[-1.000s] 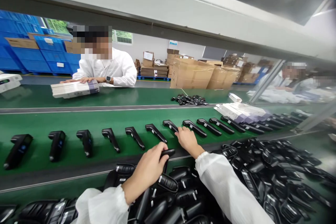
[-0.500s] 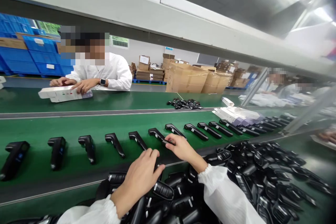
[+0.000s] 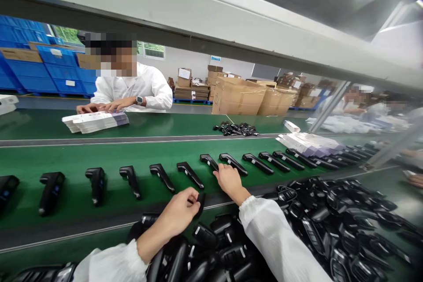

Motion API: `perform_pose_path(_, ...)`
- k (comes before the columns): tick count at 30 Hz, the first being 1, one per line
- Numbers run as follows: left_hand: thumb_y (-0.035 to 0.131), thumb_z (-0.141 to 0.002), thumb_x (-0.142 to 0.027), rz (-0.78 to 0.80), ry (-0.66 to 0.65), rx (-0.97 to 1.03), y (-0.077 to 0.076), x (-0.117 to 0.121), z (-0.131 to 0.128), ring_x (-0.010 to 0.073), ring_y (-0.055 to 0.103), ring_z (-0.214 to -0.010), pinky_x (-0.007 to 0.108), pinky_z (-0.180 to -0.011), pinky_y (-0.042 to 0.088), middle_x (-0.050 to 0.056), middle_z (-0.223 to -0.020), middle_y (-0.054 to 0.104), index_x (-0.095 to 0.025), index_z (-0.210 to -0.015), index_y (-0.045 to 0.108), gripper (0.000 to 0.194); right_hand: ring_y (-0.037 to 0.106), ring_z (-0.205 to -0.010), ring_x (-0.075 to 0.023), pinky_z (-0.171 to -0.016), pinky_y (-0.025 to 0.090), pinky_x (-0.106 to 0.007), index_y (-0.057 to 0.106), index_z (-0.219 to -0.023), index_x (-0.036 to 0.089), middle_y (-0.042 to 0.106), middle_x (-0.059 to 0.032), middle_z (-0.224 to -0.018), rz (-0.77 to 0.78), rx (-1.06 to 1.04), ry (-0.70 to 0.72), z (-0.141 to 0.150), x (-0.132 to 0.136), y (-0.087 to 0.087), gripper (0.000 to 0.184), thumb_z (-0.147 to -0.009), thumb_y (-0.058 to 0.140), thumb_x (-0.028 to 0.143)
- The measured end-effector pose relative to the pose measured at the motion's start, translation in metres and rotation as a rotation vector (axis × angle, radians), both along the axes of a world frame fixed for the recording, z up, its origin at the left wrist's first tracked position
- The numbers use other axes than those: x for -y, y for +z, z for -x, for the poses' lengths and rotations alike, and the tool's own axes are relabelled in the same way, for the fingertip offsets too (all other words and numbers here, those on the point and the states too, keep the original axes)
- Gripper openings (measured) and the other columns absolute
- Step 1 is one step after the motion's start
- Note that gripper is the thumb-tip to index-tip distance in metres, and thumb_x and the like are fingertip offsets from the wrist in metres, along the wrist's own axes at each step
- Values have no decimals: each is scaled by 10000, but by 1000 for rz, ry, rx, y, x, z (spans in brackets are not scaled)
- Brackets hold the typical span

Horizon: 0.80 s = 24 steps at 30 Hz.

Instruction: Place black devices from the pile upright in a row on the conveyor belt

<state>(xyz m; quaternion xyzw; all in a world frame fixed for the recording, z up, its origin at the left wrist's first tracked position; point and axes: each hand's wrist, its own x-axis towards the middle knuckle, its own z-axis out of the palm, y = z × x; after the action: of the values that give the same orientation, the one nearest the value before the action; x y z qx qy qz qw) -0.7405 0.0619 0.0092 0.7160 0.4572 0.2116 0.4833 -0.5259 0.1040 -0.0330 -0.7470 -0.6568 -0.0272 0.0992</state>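
Observation:
My left hand is closed, thumb against fingers, on a dark, curved black plastic piece above the near edge of the belt. My right hand reaches over the belt, its fingers closed at the lower end of a black angled handheld device; its fingertips are partly hidden. More of these devices lie in a row along the green belt, such as a black device just left of that one. Below my hands is a heap of black plastic parts.
The heap of black parts spreads right. Flat white cartons lie over devices on the belt. Across it, a co-worker handles white cartons near small black pieces. A grey beam crosses overhead; a post stands right.
The row of devices has shifted left. My right hand has moved from one device to the one right of it. My left hand's fingers have closed together. The co-worker's cartons now lie stacked.

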Motion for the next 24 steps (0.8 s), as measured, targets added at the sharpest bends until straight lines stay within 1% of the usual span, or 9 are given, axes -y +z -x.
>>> perform_pose_path(3,614,-759,-351,266,159,327,2,-4,3,161,604,-847,316,-827,540,4,-908,530,-199,-852,511,207,521,-1162,-330,-951,426,-474,536,-1287,120,588,-194,-1222,-79,-192,16,5,11,18,474,-955,493,455)
perform_pose_path(5,673,-722,-378,342,206,461,2,-6,2,165,604,-887,335,-892,530,7,-924,531,-195,-863,517,279,561,-1120,-255,-948,449,-390,519,-1326,162,603,-143,-1220,-46,-508,219,14,24,31,469,-965,467,456)
perform_pose_path(7,650,-747,-401,297,198,465,2,-7,2,183,610,-923,355,-918,522,23,-942,547,-192,-897,519,289,608,-1003,-183,-884,477,-300,565,-1268,204,646,-72,-1114,47,-782,455,23,36,42,374,-951,500,392)
perform_pose_path(9,602,-780,-420,131,153,292,4,-6,8,225,608,-985,398,-932,509,58,-1002,571,-187,-996,526,326,611,-906,-154,-801,486,-262,602,-1186,228,646,-26,-1004,81,-877,541,28,41,46,295,-903,564,303)
perform_pose_path(11,585,-791,-435,-125,66,-40,8,-2,19,294,568,-1094,468,-958,473,102,-1112,584,-189,-1149,522,439,595,-865,-148,-764,480,-255,620,-1124,234,615,-10,-943,27,-845,490,26,40,42,262,-864,595,232)
perform_pose_path(13,593,-790,-433,-315,-46,-391,14,5,32,358,509,-1180,529,-976,428,126,-1184,587,-202,-1218,538,489,591,-885,-151,-803,478,-270,626,-1107,241,596,-19,-992,-17,-763,422,20,35,33,256,-858,592,196)
perform_pose_path(16,580,-808,-375,-364,-174,-712,26,17,43,379,536,-1143,543,-948,421,133,-1136,629,-199,-1123,617,363,598,-978,-179,-888,466,-307,598,-1166,230,589,-60,-1134,7,-579,355,12,25,15,307,-882,530,136)
perform_pose_path(20,517,-819,-246,-383,-189,-799,31,24,40,320,613,-993,443,-836,467,131,-1073,636,-190,-1016,629,233,572,-1080,-251,-913,453,-346,476,-1330,121,587,-160,-1167,58,-235,250,18,14,-3,429,-905,437,73)
perform_pose_path(24,467,-779,-167,-278,-120,-613,30,16,41,244,619,-769,346,-692,459,63,-816,628,-193,-820,590,132,554,-1077,-281,-931,448,-390,499,-1301,65,584,-197,-1151,55,-71,190,22,8,-4,373,-940,415,108)
